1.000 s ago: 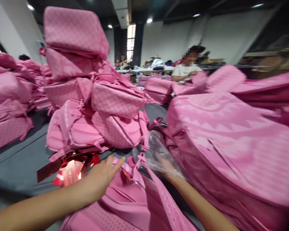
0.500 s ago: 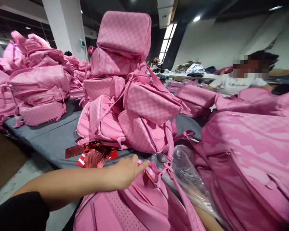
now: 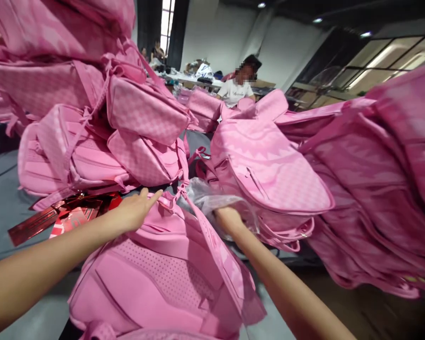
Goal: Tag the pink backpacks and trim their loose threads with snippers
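Observation:
A pink backpack leans toward me at the table edge, its padded, perforated back panel facing up. My left hand is at its top edge, one digit stretched along the near side and the other fingers partly hidden behind the edge, holding the pack there. Just right of the pack's shoulder strap, my right hand is closed on a crumpled clear plastic bag; film covers part of its fingers. Red hang tags lie beside my left forearm.
Stacked pink backpacks rise ahead and to the left. Another pink backpack lies beyond my right hand, with more packs piled at the right. A person in a white shirt is across the grey-covered table.
The view has swung right and moved closer. My right hand, earlier mostly hidden behind the pack and plastic, now shows at the plastic bag. My left hand stays at the pack's top.

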`<state>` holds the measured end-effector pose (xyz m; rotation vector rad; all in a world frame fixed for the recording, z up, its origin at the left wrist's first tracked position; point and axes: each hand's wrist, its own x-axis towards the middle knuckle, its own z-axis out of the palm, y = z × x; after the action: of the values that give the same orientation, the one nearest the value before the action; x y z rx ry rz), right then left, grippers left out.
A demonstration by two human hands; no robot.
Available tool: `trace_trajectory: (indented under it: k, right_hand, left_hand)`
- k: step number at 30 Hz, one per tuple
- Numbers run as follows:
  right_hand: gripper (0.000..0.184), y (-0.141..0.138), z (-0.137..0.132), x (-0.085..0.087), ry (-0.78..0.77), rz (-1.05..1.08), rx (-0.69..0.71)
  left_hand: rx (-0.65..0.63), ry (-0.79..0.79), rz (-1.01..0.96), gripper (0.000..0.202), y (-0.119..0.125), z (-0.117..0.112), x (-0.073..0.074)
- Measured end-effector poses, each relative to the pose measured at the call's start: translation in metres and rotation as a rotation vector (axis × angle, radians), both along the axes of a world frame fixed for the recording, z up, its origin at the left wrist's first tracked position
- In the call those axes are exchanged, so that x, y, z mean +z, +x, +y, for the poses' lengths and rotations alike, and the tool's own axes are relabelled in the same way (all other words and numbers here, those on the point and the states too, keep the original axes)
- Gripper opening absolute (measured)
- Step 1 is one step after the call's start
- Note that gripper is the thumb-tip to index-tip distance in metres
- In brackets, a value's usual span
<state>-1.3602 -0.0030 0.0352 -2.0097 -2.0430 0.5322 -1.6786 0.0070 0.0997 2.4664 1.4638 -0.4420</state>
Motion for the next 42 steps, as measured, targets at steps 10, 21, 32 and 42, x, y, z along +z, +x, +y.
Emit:
trace_trajectory:
  k: [10, 21, 32, 42]
  right_hand:
    - [0.023, 0.003, -0.067, 0.077, 0.009, 0.277, -0.174]
    - [0.036, -0.060, -0.082, 0.101, -0.030, 0.885, -0.185]
    - [0.041, -0.076, -0.078, 0.090, -0.660, 1.031, 0.018]
    - [0.016, -0.086, -0.037, 0.080, 0.019, 0.610, 0.053]
  left_hand:
    - [-0.056, 0.129, -0.207, 0.083, 0.005, 0.001, 0.003]
    - [-0.229, 0.399, -0.971, 0.019, 0.028, -0.049, 0.013]
    - [-0.714, 0.841, -0.999, 0.006, 0.010, -0.056, 0.000]
    - [0.096, 0.435, -0.687, 0.041, -0.040, -0.068, -0.025]
